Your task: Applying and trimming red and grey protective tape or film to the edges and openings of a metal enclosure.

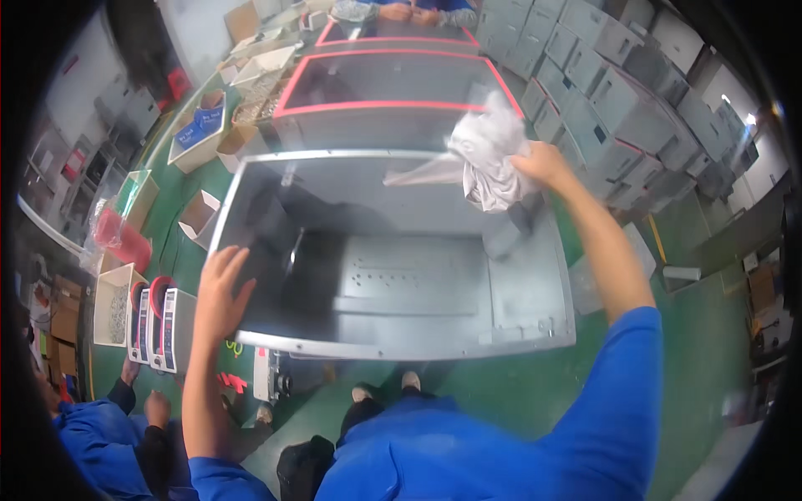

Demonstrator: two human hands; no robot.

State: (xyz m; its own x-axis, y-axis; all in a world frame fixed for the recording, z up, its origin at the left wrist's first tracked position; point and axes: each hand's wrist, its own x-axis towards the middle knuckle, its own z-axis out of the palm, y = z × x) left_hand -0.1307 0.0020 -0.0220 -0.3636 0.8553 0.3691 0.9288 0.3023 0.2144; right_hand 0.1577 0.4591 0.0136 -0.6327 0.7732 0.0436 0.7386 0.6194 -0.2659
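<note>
A grey open metal cabinet box (pixel 409 344) lies in front of me, its hollow inside facing up. My right hand (pixel 541 164) is closed on a crumpled white cloth (pixel 491 159), held over the box's far right corner. Part of the cloth trails to the left across the far wall, and its upper end is blurred. At the box's left rim is my left hand (pixel 223 288), fingers extended and slightly apart, holding nothing. It appears to rest on the rim. A row of small holes shows in the box's floor.
Beyond the box stand more metal boxes with pink-red edging (pixel 384 55). Grey cabinets (pixel 614 108) are stacked at the right. Left are a white bin with blue packets (pixel 200 129), tape dispensers (pixel 174 330) and a small-parts bin (pixel 113 305). A co-worker (pixel 104 442) sits at lower left; another's hands (pixel 409 13) show far ahead.
</note>
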